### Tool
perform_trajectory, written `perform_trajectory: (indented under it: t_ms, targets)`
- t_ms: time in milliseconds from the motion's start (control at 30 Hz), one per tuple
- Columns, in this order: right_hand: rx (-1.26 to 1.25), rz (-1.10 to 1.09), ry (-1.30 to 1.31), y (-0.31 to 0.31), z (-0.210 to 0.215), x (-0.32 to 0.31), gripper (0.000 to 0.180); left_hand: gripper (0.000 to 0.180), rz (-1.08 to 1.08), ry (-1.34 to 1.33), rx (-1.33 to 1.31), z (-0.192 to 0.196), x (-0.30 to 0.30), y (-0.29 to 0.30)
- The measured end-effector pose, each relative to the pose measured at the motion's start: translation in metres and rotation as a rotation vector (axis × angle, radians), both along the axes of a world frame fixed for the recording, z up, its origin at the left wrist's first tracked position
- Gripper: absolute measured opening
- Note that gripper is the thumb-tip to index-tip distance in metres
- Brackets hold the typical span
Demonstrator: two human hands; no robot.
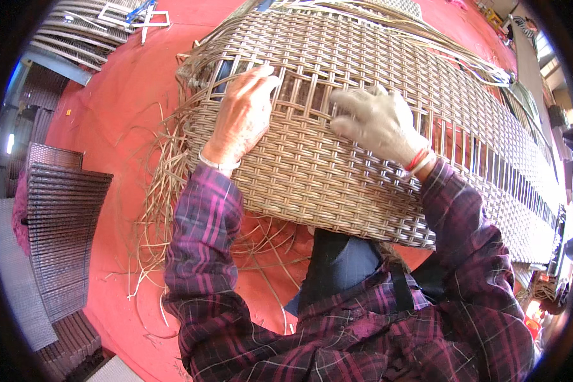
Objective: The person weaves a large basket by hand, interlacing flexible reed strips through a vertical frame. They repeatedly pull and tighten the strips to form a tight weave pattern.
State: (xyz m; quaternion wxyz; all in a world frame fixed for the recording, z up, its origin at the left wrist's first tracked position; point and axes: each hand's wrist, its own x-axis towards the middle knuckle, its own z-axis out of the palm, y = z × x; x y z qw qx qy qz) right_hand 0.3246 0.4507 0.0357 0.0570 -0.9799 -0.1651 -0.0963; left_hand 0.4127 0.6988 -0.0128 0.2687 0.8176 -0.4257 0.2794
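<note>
A large woven wicker panel [312, 153] in brown and tan strands lies in front of me, over my knees. A band of gaps runs across it, where upright strands show without cross weave. At the left part of this band, my bare left hand [240, 114] has its fingers closed at the weave, pinching a wicker strand [277, 84]. My right hand [382, 124], in a pale glove, hovers over or touches the weave to the right of the gap. Its fingers are bent and smeared by motion, so its hold is unclear.
Loose strands [162, 210] hang in a tangle from the panel's left edge onto the red floor [124, 140]. Dark woven panels [67, 229] lean at the left. A bundle of long strands [452, 57] lies along the panel's far side. Frames [149, 16] stand at the upper left.
</note>
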Motion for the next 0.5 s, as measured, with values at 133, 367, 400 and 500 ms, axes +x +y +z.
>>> perform_trajectory:
  t_ms: [133, 367, 400, 500]
  targets:
    - [-0.003, -0.074, -0.041, 0.0, -0.002, 0.018, 0.04, 0.019, 0.305, 0.095, -0.031, 0.006, -0.011, 0.039]
    - [0.06, 0.043, -0.196, 0.002, -0.019, -0.006, 0.034, 0.017, 0.343, 0.131, 0.095, 0.009, 0.015, 0.048]
    - [0.053, 0.033, -0.202, 0.003, -0.019, -0.007, 0.034, 0.017, 0.297, 0.114, 0.097, 0.009, 0.022, 0.044]
    - [0.071, 0.008, -0.218, 0.006, -0.019, -0.009, 0.031, 0.016, 0.208, 0.197, 0.03, 0.013, 0.049, 0.042]
